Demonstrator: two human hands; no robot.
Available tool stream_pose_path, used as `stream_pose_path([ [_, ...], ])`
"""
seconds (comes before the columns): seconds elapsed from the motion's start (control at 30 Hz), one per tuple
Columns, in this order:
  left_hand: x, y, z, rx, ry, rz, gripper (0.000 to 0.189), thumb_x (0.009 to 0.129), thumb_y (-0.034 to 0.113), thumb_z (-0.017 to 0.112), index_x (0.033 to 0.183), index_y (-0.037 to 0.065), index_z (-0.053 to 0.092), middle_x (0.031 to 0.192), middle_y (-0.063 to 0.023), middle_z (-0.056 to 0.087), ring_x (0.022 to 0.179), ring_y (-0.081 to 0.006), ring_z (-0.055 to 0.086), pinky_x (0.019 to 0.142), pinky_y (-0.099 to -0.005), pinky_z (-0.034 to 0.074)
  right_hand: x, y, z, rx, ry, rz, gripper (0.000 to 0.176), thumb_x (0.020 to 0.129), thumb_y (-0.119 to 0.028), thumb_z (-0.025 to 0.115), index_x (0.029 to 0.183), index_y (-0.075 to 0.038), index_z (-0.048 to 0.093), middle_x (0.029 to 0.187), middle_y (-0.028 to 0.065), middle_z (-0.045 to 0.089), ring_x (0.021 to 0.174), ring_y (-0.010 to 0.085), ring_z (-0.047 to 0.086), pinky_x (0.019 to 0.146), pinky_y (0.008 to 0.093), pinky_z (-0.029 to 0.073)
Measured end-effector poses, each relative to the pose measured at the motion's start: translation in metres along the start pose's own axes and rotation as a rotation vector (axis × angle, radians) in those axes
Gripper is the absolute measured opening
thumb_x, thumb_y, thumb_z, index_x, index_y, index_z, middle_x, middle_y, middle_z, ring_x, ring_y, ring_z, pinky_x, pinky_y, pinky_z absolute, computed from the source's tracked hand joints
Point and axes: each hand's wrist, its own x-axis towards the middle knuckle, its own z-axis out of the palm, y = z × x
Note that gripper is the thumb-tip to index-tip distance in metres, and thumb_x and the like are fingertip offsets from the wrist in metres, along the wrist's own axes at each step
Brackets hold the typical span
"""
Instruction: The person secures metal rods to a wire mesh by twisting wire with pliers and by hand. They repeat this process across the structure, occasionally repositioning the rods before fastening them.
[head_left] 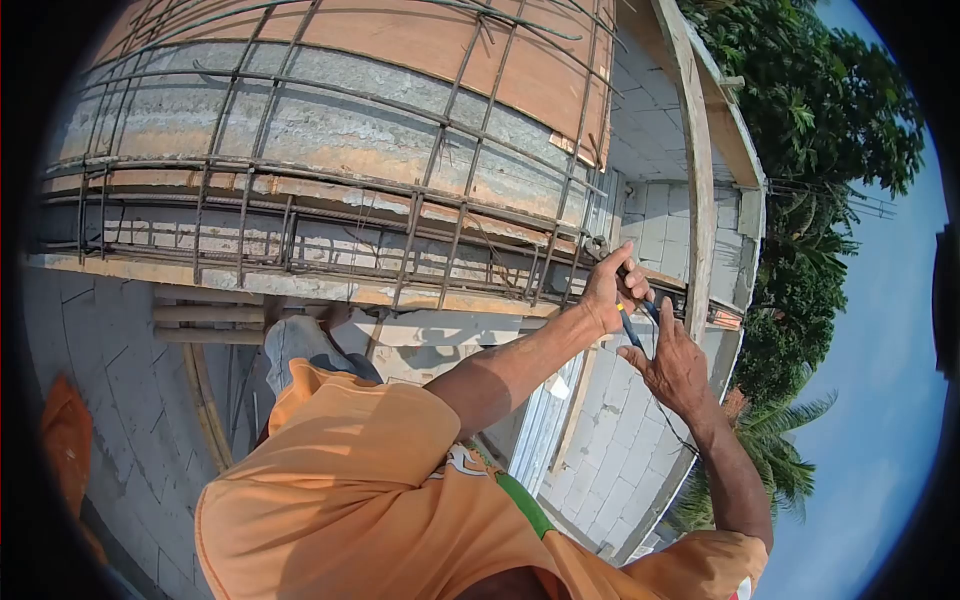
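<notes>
Blue-handled pincers (629, 324) are between my two hands, their metal head against the steel bars. My left hand (608, 290) is closed around the upper part of the pincers, close to the rebar cage (420, 200). Lower and to the right, my right hand (678, 372) has its thumb and fingers around the handles. A thin dark wire (665, 415) hangs below my right hand. What the jaws grip is too small to make out.
Timber formwork (230, 275) runs along under the cage. A wooden post (693, 150) stands just right of my hands. Block walls (600, 440) drop away below. A brown plywood sheet (400, 40) lies beyond the bars. Orange cloth (66, 440) shows at far left.
</notes>
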Motion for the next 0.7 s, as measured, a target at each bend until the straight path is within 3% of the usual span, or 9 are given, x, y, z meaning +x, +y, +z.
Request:
stream_pose_path([
  [0.17,0.013,-0.012,0.007,-0.030,0.260,0.077,0.037,0.094,0.038,0.063,0.071,0.015,0.044,0.053,0.0002,0.040,0.051,-0.0178,0.043,0.064,-0.0411,0.048,0.002,0.000,0.034,-0.536,0.125,-0.013,0.073,0.082,-0.011,0.067,0.143,0.009,0.032,0.112,0.0223,0.052,0.102,0.0319,0.055,0.087,0.0438,0.046],
  [0.23,0.013,-0.013,0.013,-0.075,0.266,0.074,0.037,0.095,0.038,0.062,0.071,0.015,0.044,0.053,0.0000,0.040,0.051,-0.0173,0.043,0.064,-0.0410,0.048,0.017,0.008,0.037,-0.276,0.067,0.235,0.056,0.080,-0.005,0.065,0.131,0.004,0.042,0.118,0.0212,0.055,0.108,0.0337,0.056,0.085,0.0414,0.047],
  [0.27,0.013,-0.014,0.015,-0.044,0.311,0.092,0.038,0.094,0.039,0.062,0.072,0.016,0.043,0.054,0.0001,0.040,0.051,-0.0170,0.043,0.064,-0.0409,0.048,0.021,0.017,0.037,-0.237,0.118,0.160,0.033,0.080,-0.002,0.062,0.112,0.004,0.053,0.109,0.0185,0.062,0.098,0.0355,0.062,0.080,0.0426,0.050],
  [0.37,0.003,-0.012,0.005,0.059,0.302,0.088,0.038,0.092,0.047,0.064,0.077,0.015,0.050,0.057,-0.0009,0.048,0.055,-0.0182,0.051,0.071,-0.0421,0.052,0.029,0.035,0.021,0.058,-0.053,0.071,0.019,0.085,-0.003,0.061,0.101,0.007,0.060,0.088,0.0166,0.066,0.079,0.0349,0.067,0.071,0.0427,0.053],
  [0.4,-0.008,-0.009,0.001,0.112,0.194,0.050,0.039,0.090,0.050,0.066,0.082,0.014,0.055,0.060,-0.0022,0.053,0.059,-0.0191,0.055,0.074,-0.0432,0.053,0.036,0.029,-0.002,0.381,-0.333,0.218,0.017,0.090,-0.010,0.064,0.095,0.006,0.064,0.074,0.0126,0.064,0.064,0.0285,0.066,0.061,0.0408,0.055],
  [0.43,-0.015,-0.002,0.003,0.171,0.077,0.016,0.041,0.088,0.054,0.067,0.087,0.013,0.059,0.063,-0.0036,0.058,0.063,-0.0200,0.059,0.078,-0.0443,0.054,0.038,0.032,-0.001,0.384,-0.326,0.215,0.017,0.090,-0.010,0.064,0.095,0.006,0.064,0.074,0.0126,0.064,0.064,0.0285,0.066,0.061,0.0408,0.055],
  [0.5,-0.019,0.000,0.004,0.129,0.062,-0.063,0.042,0.089,0.054,0.065,0.091,0.012,0.064,0.068,-0.0060,0.064,0.072,-0.0213,0.064,0.081,-0.0460,0.055,0.036,0.039,0.006,1.415,-0.742,0.297,0.027,0.093,-0.020,0.067,0.099,0.006,0.065,0.077,0.0110,0.066,0.065,0.0210,0.065,0.058,0.0359,0.056],
  [0.57,-0.008,0.002,-0.007,0.048,-0.138,-0.103,0.038,0.091,0.049,0.066,0.076,0.015,0.059,0.063,-0.0015,0.057,0.066,-0.0202,0.059,0.076,-0.0450,0.055,0.035,0.041,0.018,1.536,-0.784,0.255,0.030,0.092,-0.024,0.068,0.101,0.005,0.065,0.079,0.0092,0.067,0.065,0.0186,0.065,0.057,0.0342,0.057],
  [0.7,-0.011,0.003,0.001,0.097,0.017,-0.109,0.040,0.096,0.043,0.060,0.069,0.016,0.049,0.053,0.0025,0.043,0.054,-0.0170,0.047,0.067,-0.0427,0.050,0.031,0.031,0.004,1.368,-0.748,0.296,0.058,0.089,-0.038,0.072,0.121,0.007,0.055,0.075,0.0139,0.065,0.069,0.0232,0.068,0.060,0.0383,0.058],
])
